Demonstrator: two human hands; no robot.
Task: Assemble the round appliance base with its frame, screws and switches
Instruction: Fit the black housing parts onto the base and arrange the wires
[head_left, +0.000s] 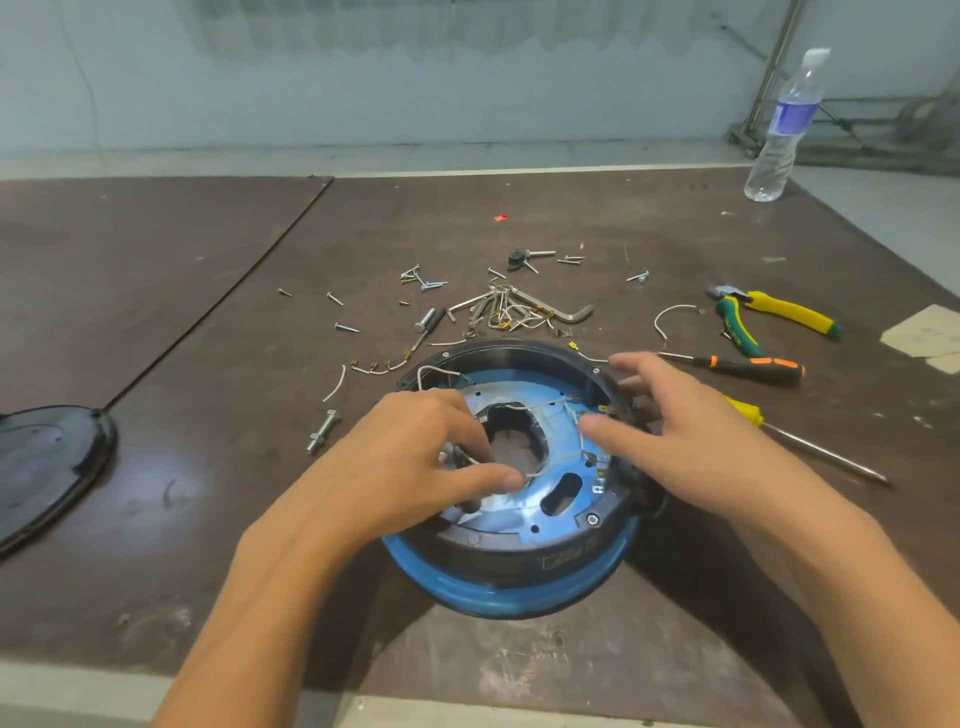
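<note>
Seen from my head camera, my left hand lay inside the round black appliance base with a blue rim. Its fingers were bent, tips down on the blue metal inner plate beside the central hole. My thumb touched a thin white wire; I could not tell whether I pinched it.

My right hand rested loose and spread over the base's right side. The thumb tip was at the wiring and the fingers lay over the black wall, holding nothing.

The base sat on the dark brown table, directly under both hands.

Just beyond my fingertips lay scattered silver screws and a bunch of steel hex keys. Left of my left hand lay a silver bolt with a nut. Right of my right hand lay a yellow-handled screwdriver. Beyond it were a black-and-orange screwdriver and yellow-and-green pliers. Far beyond those stood a clear plastic water bottle.
</note>
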